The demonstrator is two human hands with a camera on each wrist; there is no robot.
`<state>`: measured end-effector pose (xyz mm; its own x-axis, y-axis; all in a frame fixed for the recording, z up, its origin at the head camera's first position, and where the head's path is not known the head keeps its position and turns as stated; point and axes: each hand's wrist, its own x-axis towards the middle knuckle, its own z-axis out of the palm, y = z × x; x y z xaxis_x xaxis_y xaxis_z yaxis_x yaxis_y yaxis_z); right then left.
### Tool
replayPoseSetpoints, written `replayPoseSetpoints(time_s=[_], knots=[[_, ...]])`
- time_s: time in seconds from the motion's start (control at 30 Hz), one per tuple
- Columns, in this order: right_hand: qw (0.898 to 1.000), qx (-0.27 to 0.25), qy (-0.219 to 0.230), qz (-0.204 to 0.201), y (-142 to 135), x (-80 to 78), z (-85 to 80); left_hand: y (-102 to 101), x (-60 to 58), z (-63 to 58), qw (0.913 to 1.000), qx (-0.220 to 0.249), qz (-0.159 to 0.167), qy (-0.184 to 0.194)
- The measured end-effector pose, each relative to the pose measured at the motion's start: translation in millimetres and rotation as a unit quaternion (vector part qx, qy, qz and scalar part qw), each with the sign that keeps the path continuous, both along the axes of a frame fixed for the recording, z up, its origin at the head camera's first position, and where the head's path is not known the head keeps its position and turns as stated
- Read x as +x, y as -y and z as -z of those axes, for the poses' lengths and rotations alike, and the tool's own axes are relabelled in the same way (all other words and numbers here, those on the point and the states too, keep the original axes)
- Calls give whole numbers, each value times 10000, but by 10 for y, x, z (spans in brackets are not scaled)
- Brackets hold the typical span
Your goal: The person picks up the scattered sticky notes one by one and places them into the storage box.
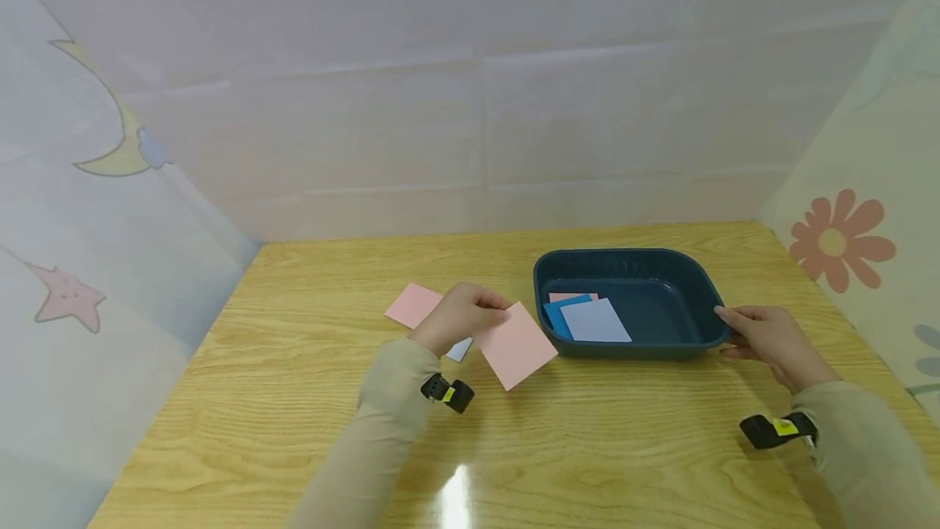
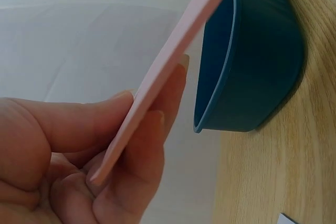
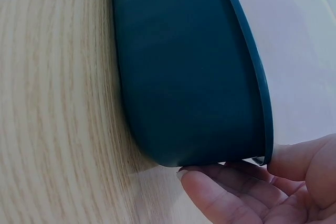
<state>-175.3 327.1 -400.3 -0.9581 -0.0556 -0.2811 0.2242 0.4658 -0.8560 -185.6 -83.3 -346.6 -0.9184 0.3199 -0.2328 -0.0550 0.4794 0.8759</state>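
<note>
One pink card (image 1: 516,347) is pinched in the left hand (image 1: 459,318), above the table (image 1: 294,398), near the left end of the dark box (image 1: 664,313). The right hand (image 1: 769,340) grips this box at its right end. Inside it lie three other cards (image 1: 596,322).

In the head view, the left hand (image 1: 457,318) is hiding some of the flat pink card (image 1: 410,303) near its nine o'clock. In the tray (image 1: 617,265), a white card (image 1: 596,322) is covering bits of a blue card (image 1: 556,317). I'm losing the left sleeve (image 1: 360,460) off the edge at seven o'clock and the right sleeve (image 1: 866,451) at four. The left wrist view is cutting off the held card (image 2: 169,55) at one o'clock.
</note>
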Motion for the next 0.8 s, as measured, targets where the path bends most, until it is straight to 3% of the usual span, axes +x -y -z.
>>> replayPoseSetpoints(time_s=[0.8], knots=[[10000, 24, 36, -66, -28, -17, 15, -315, -107, 53, 10000, 1, -54, -72]])
